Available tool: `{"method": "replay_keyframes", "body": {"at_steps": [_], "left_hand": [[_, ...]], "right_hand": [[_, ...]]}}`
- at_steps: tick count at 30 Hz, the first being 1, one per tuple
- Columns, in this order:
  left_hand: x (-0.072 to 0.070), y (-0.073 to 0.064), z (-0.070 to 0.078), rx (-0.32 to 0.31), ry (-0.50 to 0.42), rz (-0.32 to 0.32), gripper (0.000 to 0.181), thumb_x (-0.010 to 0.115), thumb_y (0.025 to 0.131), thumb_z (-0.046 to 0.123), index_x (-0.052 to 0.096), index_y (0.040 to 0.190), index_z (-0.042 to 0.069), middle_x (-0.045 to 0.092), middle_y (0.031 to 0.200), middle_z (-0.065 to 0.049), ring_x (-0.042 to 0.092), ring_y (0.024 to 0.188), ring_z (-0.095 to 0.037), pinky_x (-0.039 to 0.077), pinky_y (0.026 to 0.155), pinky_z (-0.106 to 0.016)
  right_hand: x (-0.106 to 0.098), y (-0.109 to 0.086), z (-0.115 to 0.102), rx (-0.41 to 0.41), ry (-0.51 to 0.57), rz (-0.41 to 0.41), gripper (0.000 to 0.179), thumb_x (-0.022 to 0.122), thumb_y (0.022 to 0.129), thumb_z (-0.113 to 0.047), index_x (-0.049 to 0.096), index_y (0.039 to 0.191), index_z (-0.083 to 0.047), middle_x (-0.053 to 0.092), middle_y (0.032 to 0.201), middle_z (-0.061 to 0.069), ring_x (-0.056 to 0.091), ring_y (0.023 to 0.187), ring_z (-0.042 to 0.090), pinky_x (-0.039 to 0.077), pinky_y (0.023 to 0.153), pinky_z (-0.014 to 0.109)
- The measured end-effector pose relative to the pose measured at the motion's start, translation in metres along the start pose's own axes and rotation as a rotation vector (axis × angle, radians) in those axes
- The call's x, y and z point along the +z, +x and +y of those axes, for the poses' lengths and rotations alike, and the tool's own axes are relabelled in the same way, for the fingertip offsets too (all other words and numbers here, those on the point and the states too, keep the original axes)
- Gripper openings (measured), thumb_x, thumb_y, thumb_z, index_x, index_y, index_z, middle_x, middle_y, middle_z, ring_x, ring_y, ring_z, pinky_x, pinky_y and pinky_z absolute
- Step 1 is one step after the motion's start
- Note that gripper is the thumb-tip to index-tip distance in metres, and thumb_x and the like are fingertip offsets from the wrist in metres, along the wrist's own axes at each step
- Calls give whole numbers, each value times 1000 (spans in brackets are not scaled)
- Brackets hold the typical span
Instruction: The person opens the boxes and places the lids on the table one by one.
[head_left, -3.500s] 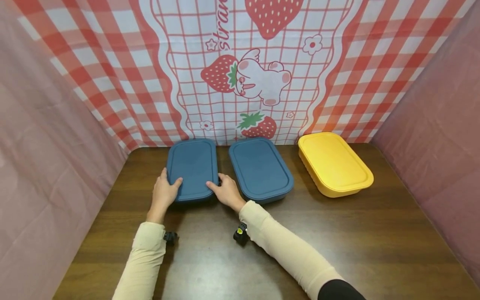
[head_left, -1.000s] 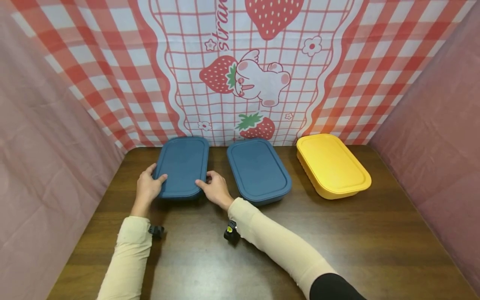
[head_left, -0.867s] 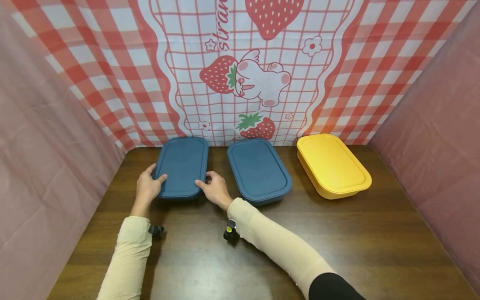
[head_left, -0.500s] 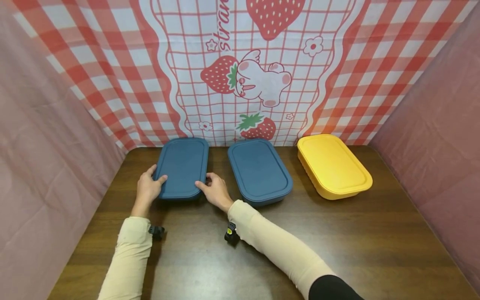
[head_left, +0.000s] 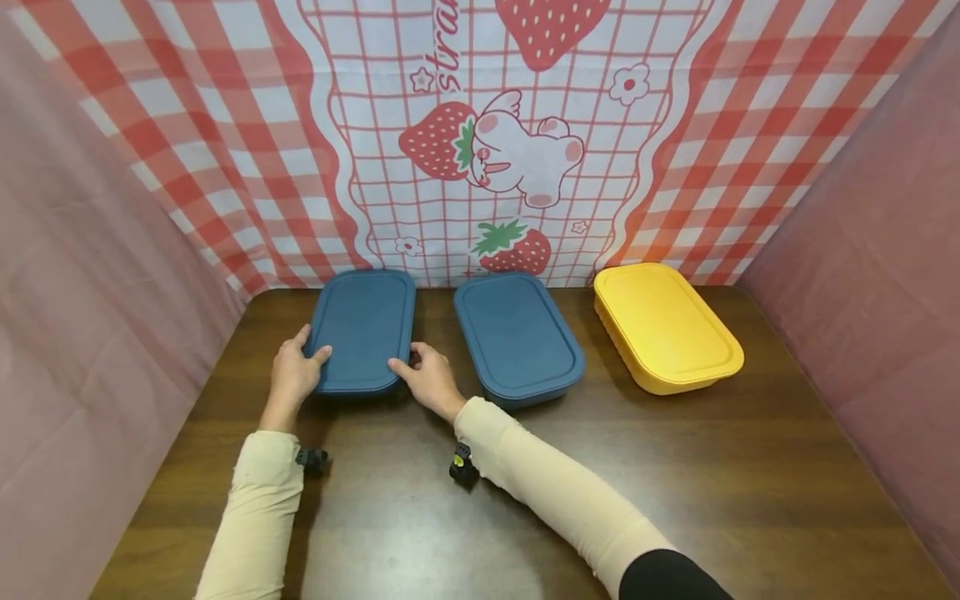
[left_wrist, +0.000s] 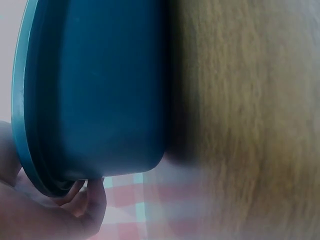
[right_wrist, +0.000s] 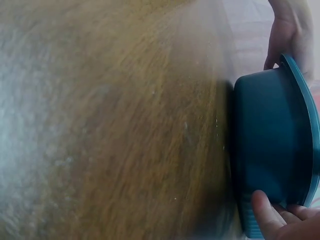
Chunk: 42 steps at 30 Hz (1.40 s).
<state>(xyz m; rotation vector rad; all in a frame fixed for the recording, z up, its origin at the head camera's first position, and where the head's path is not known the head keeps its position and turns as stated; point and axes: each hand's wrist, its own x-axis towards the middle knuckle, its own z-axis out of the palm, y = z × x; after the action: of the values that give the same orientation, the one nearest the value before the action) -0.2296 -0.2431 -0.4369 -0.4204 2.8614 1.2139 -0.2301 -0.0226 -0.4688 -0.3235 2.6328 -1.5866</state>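
A dark blue storage box with a lid (head_left: pixel 363 329) stands at the table's back left, its long sides running front to back. My left hand (head_left: pixel 295 367) grips its left side near the front, thumb on the lid's edge. On the opposite side my right hand (head_left: pixel 431 379) holds the box, thumb over the lid rim. Fingers of the left hand (left_wrist: pixel 90 210) curl beneath the rim in the left wrist view. In the right wrist view the box wall (right_wrist: pixel 270 135) sits on or very close to the wood, with the right hand's fingers (right_wrist: pixel 265 212) against it.
A second blue lidded box (head_left: pixel 517 333) stands just right of the right hand, slightly angled. Further right is a yellow lidded box (head_left: pixel 667 325). Behind the wooden table (head_left: pixel 675 483) hangs a red-and-white strawberry cloth (head_left: pixel 517 158); pink cloths flank both sides.
Compared with 3.5 s ago, both hands and the left blue box have shifted a little left, widening the gap to the middle box. Over the last second they stay nearly still.
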Motion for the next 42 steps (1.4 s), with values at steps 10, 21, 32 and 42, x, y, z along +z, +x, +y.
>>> {"method": "replay_keyframes", "body": {"at_steps": [10,21,32,42], "left_hand": [[3,0,-1,-2,-35,21,63,53,100,21,23,154,4,25,154,-34,24,143,-48,21,118,-55],[3,0,1,-5,-33,23,63,53,100,22,24,154,4,27,153,-34,25,143,-48,21,118,-54],[2,0,-1,31,-9,39,62,53,100,20,27,152,-1,29,151,-35,28,141,-48,23,117,-54],[-1,-1,4,108,125,87,60,59,97,21,37,144,-9,37,147,-33,32,137,-48,26,115,-55]], "right_hand": [[0,0,0,12,12,-5,50,64,94,-31,55,129,4,63,124,21,65,108,32,54,89,41],[0,0,0,25,25,-1,45,64,94,-31,56,123,3,66,116,22,65,103,30,54,82,36],[4,-2,-1,34,5,25,42,65,93,-31,57,117,3,66,104,19,61,91,24,50,79,33],[4,-5,-4,49,-15,30,39,62,95,-32,55,115,1,66,105,18,61,95,26,51,85,37]]}}
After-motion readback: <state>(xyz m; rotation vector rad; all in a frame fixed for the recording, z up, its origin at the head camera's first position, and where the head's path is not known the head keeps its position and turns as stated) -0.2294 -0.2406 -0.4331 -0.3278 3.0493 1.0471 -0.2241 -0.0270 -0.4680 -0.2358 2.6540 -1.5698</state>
